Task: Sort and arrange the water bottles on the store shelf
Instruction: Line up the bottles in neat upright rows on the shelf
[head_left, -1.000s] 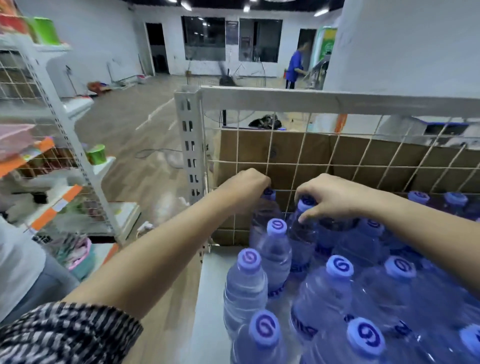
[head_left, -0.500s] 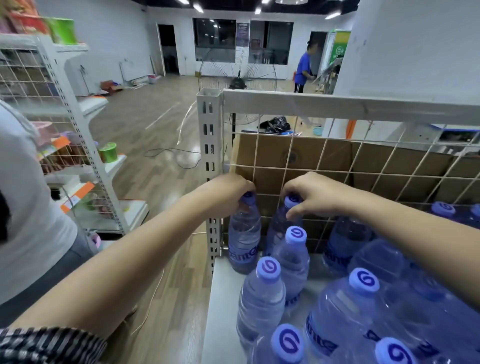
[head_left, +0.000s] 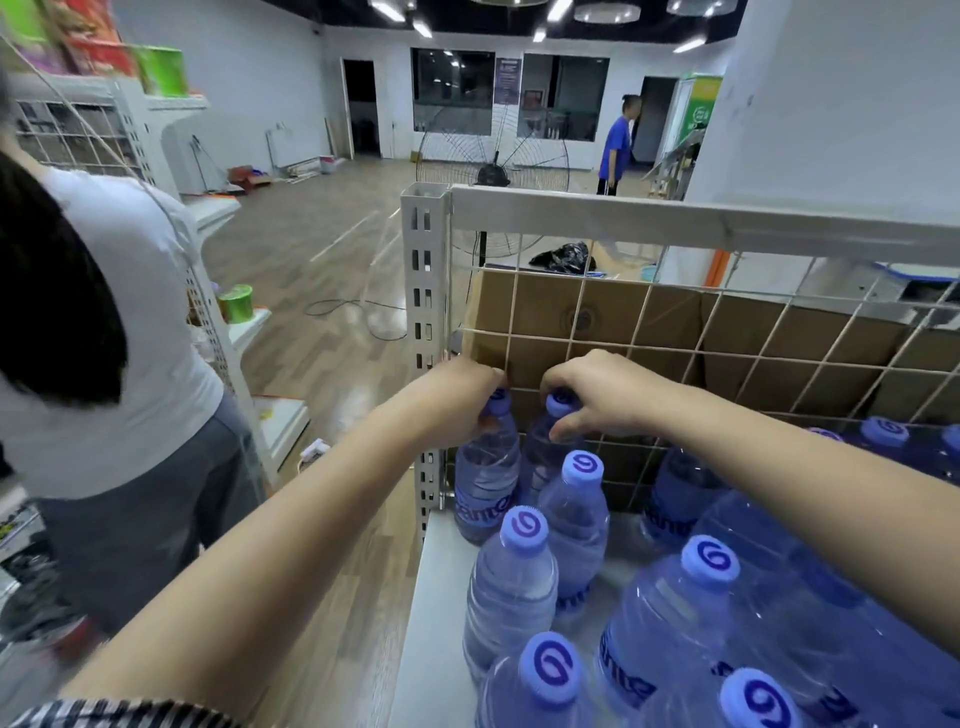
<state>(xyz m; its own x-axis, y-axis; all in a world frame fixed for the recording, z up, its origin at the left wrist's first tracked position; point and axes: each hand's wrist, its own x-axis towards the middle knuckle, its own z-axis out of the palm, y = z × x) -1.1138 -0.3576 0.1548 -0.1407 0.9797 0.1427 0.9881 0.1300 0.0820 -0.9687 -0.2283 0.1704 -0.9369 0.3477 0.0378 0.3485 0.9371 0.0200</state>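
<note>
The left hand (head_left: 457, 400) curls round the corner bottle's (head_left: 485, 483) cap. The right hand (head_left: 602, 400) pinches the neighbouring bottle's (head_left: 540, 457) top. Both bottles stand on the grey metal shelf (head_left: 436, 649) against the wire grid (head_left: 727, 332). Wood-plank floor (head_left: 311, 249) lies to the left of the hands. The blue caps (head_left: 522, 527) nearer the person than the hands bear a swirl logo, and the label lettering is unreadable.

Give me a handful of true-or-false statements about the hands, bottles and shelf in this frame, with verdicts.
1. The left hand grips the top of the corner bottle. True.
2. The right hand lies flat on the shelf. False: it grips the cap end of the neighbouring bottle.
3. Both held bottles lie on their sides. False: they stand upright.
4. Cardboard stands behind the wire grid. True.
5. The bottle caps are red. False: the caps are purple.
</note>
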